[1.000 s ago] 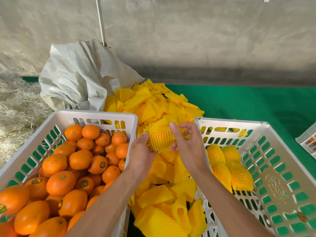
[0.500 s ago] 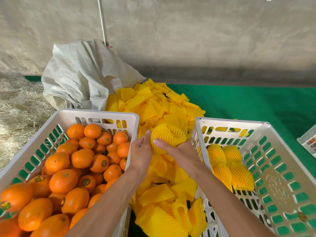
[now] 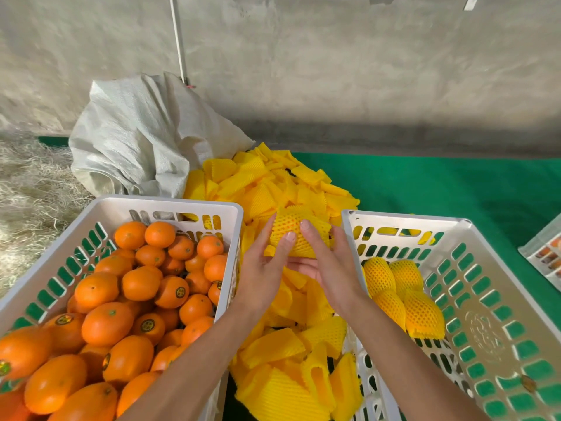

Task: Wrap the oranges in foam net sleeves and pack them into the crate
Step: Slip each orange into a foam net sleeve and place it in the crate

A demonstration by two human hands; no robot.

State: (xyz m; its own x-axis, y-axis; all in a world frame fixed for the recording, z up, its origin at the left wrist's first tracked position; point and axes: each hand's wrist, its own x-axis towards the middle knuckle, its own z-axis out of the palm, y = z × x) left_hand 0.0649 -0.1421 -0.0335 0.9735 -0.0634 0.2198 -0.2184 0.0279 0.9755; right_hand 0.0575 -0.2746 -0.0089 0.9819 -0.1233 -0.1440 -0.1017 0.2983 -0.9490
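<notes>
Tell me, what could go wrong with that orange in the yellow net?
Both hands, left and right, hold the netted orange over the loose nets, between the two crates. If it slips, it could drop into that pile instead of the right crate. The net's lower edge hangs loose, so it might slide off. It could also bump the four wrapped oranges if dropped in hard.

We are reaching both bare forearms up from the bottom edge toward the middle of the frame, where they converge. Our left hand [image 3: 263, 264] is curling its fingers around the left side of what we are holding, thumb on top. Our right hand [image 3: 326, 262] is cupping underneath from the right, palm up, with one fingertip pressing on top.
</notes>
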